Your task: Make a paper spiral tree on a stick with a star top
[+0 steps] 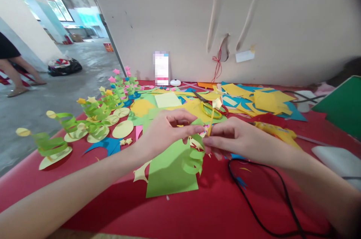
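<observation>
My left hand (169, 130) is closed, thumb against fingers, on a green curled paper strip (194, 160) that dangles below it. Facing it, my right hand (234, 139) pinches a thin yellow paper strip (211, 121) upright. A pale yellow paper star (217, 103) shows at the strip's top end. The two hands' fingertips almost meet. Beneath them lies a green paper sheet (172, 175), with a cut pale paper scrap (141, 173) at its left edge. Just behind the hands are scissors (212, 111) with yellow handles.
Curled paper pieces on round bases (53, 154) line the table's left side. A yellow glue gun (278, 133) lies beyond my right forearm, and a black cord (254, 194) loops nearer. Yellow and blue paper scraps (265, 101) pile at the back, before a pale upright panel (175, 17).
</observation>
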A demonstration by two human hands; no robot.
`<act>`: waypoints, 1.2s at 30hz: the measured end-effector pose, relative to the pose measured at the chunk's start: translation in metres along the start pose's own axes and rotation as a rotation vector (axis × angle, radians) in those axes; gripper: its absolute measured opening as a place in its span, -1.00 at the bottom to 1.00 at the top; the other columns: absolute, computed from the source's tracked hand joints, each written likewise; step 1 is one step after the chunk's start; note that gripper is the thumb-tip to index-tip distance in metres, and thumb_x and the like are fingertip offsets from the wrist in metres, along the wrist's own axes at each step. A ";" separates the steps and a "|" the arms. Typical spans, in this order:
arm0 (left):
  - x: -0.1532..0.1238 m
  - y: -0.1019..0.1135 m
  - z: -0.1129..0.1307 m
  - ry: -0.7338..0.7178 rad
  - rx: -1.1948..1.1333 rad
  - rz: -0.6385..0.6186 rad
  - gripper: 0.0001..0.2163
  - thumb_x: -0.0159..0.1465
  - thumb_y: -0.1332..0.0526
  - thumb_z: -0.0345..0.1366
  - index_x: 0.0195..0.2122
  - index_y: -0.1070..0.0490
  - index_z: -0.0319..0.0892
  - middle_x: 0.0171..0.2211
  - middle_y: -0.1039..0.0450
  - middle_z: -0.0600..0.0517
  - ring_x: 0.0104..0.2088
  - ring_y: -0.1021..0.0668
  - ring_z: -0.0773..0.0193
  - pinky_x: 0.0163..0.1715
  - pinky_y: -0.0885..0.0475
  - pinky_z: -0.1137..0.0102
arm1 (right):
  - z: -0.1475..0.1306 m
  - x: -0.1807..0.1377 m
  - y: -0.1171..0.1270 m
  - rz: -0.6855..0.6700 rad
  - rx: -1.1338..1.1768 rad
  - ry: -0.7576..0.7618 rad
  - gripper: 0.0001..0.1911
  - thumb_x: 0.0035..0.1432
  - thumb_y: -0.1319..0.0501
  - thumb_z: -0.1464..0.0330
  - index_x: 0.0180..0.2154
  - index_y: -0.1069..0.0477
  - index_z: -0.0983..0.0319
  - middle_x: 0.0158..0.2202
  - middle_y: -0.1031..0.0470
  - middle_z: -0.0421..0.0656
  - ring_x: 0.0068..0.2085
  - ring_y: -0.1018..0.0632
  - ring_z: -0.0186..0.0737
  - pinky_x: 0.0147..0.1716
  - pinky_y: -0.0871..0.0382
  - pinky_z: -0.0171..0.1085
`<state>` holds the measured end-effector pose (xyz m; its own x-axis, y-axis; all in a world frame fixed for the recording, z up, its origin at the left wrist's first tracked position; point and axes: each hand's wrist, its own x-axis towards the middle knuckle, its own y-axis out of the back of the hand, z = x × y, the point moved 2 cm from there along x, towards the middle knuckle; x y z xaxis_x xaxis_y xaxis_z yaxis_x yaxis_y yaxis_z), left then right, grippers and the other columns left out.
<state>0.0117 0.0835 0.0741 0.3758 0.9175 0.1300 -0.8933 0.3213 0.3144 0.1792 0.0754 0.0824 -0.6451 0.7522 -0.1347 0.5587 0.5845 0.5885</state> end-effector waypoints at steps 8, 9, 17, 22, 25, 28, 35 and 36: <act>-0.002 -0.003 0.000 0.031 -0.075 -0.027 -0.84 0.09 -0.26 -0.22 -0.53 -0.48 -0.19 -0.50 -0.39 0.10 -0.58 -0.34 0.45 -0.56 -0.27 0.51 | 0.000 -0.001 -0.004 -0.024 0.066 0.005 -0.65 0.14 -0.08 0.15 -0.51 -0.35 0.29 -0.62 -0.29 -0.28 -0.59 -0.29 -0.47 -0.62 -0.10 -0.44; -0.002 -0.003 0.000 0.034 -0.091 -0.026 -0.85 0.09 -0.26 -0.22 -0.53 -0.49 -0.18 -0.50 -0.40 0.10 -0.58 -0.34 0.45 -0.56 -0.26 0.52 | 0.000 -0.001 -0.004 -0.024 0.060 0.009 -0.65 0.15 -0.08 0.16 -0.51 -0.34 0.29 -0.62 -0.29 -0.28 -0.59 -0.28 -0.47 -0.62 -0.10 -0.44; -0.002 -0.004 -0.004 0.058 -0.153 -0.033 -0.88 0.10 -0.26 -0.25 -0.53 -0.52 -0.12 -0.52 -0.43 0.14 -0.58 -0.32 0.47 -0.56 -0.25 0.55 | -0.005 -0.001 -0.007 -0.005 0.065 0.048 -0.68 0.14 -0.11 0.28 -0.58 -0.29 0.30 -0.64 -0.28 -0.29 -0.59 -0.28 -0.49 -0.62 -0.10 -0.45; -0.003 -0.003 -0.002 0.051 -0.133 0.012 -0.91 0.07 -0.29 -0.30 -0.55 -0.50 -0.15 -0.55 -0.40 0.14 -0.58 -0.30 0.47 -0.57 -0.22 0.54 | -0.002 0.000 -0.012 -0.017 0.074 0.041 -0.69 0.13 -0.12 0.27 -0.59 -0.27 0.30 -0.65 -0.23 -0.31 -0.60 -0.24 -0.50 -0.63 -0.06 -0.45; -0.002 -0.001 -0.002 0.044 -0.202 0.065 -0.92 0.07 -0.29 -0.33 -0.55 -0.50 -0.15 -0.57 -0.37 0.15 -0.58 -0.29 0.48 -0.58 -0.22 0.55 | -0.004 0.001 -0.012 0.012 0.122 0.065 -0.73 0.11 -0.15 0.27 -0.55 -0.30 0.29 -0.63 -0.21 -0.32 -0.58 -0.23 -0.50 -0.61 -0.06 -0.45; -0.001 0.003 -0.003 0.066 -0.323 0.128 -0.94 0.05 -0.32 -0.28 -0.52 -0.51 -0.12 -0.53 -0.39 0.16 -0.57 -0.30 0.50 -0.57 -0.23 0.56 | -0.007 0.000 -0.010 0.012 0.190 0.070 -0.78 0.14 -0.12 0.28 -0.46 -0.36 0.29 -0.59 -0.22 -0.31 -0.56 -0.23 -0.50 -0.61 -0.08 -0.47; -0.001 0.005 -0.005 0.080 -0.360 0.196 -0.95 0.02 -0.33 -0.25 -0.50 -0.52 -0.08 -0.52 -0.38 0.19 -0.61 -0.28 0.54 -0.55 -0.26 0.56 | -0.007 0.003 -0.011 0.005 0.313 0.045 -0.86 0.12 -0.15 0.33 -0.38 -0.37 0.28 -0.56 -0.26 -0.31 -0.58 -0.26 -0.53 -0.63 -0.13 -0.50; -0.001 0.004 -0.005 0.076 -0.356 0.187 -0.95 0.03 -0.33 -0.26 -0.51 -0.52 -0.08 -0.52 -0.38 0.19 -0.60 -0.28 0.54 -0.55 -0.26 0.57 | -0.006 0.003 -0.012 0.016 0.333 0.049 -0.85 0.11 -0.16 0.32 -0.43 -0.35 0.27 -0.58 -0.24 -0.32 -0.59 -0.25 -0.53 -0.63 -0.12 -0.50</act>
<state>0.0059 0.0849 0.0705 0.1914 0.9783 0.0797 -0.9791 0.1960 -0.0546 0.1668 0.0686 0.0799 -0.6550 0.7509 -0.0842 0.7030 0.6465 0.2965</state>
